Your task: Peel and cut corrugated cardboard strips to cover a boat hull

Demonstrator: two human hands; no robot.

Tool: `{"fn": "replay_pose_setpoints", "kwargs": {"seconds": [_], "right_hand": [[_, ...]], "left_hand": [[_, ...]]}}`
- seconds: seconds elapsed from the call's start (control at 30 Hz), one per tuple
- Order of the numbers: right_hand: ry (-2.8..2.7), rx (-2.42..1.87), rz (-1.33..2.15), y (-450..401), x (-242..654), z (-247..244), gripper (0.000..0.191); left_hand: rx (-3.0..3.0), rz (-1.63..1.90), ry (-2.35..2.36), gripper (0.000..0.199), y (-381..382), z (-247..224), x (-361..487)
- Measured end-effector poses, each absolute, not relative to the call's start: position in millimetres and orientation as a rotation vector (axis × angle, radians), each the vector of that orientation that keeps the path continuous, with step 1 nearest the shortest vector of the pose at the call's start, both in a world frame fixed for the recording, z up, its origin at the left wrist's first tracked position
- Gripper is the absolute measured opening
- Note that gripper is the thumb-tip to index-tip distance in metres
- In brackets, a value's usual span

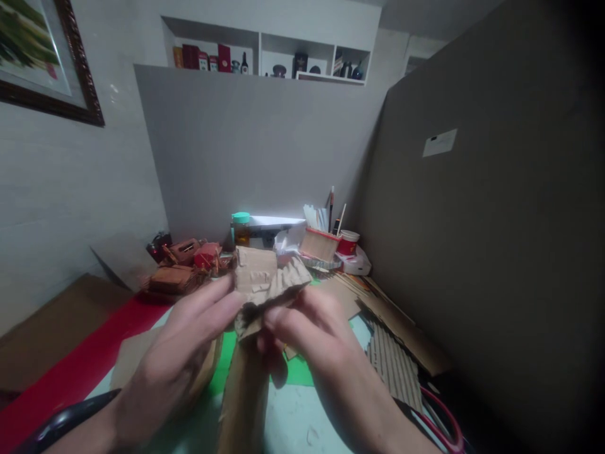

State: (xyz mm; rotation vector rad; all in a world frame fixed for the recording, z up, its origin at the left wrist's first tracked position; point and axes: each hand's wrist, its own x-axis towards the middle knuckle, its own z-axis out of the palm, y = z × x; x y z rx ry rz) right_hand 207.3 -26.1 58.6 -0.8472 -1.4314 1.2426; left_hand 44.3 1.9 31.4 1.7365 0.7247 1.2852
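Observation:
Between my hands is a folded piece of corrugated cardboard [255, 271], with a creased upright face and a torn, wavy edge on the right. My left hand [184, 337] presses along its left side, fingers long against it and the tips partly hidden. The thumb and fingers of my right hand [314, 328] pinch the lower right of the same piece. Below it a long brown cardboard strip [243, 403] runs toward me; whether the two are joined I cannot tell. Behind my left hand, part of a curved cardboard piece [210, 366] shows.
A green sheet [300, 372] lies on the pale table [293, 419]. Right are ribbed cardboard [392, 366] and red-handled scissors [451, 419]. Small reddish-brown models [172, 277], a teal-lidded jar [241, 230], a pen box [320, 244] and a red cup [348, 243] stand behind, before a grey panel [265, 139].

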Motion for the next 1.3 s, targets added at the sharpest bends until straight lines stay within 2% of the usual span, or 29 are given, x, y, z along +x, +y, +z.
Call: {"fn": "replay_pose_setpoints", "kwargs": {"seconds": [0.13,0.37,0.5,0.57,0.7,0.83,1.1,1.3], "right_hand": [[-1.617,-0.984,1.008,-29.2,201.7,62.5,0.011],[-1.83,-1.102,0.775,-28.8,203.3,62.2,0.015],[-1.898,-1.097,0.762,-32.7,203.8,64.0,0.013],[-1.949,-1.136,0.722,-34.9,203.2,63.8,0.01],[-2.005,-1.225,0.594,-35.5,202.8,60.2,0.009],[-2.044,-1.2,0.588,-32.8,202.5,59.6,0.012],[-1.904,-1.085,1.0,-29.4,204.5,64.4,0.026],[-1.875,-1.119,0.976,-24.8,202.4,57.9,0.024]], "left_hand": [[1.696,1.272,0.79,0.022,0.1,44.4,49.9],[2.323,1.397,1.095,0.014,-0.1,37.8,46.4],[2.22,1.467,1.451,0.072,-4.9,33.9,47.1],[2.236,1.472,1.503,0.078,-6.9,30.5,46.0],[2.538,1.473,1.233,0.054,-2.7,21.8,41.8],[2.535,1.508,1.272,0.032,1.9,20.3,43.1],[1.851,1.386,1.123,0.022,2.4,28.3,42.3],[1.79,1.35,1.018,0.019,7.5,32.8,43.1]]}}
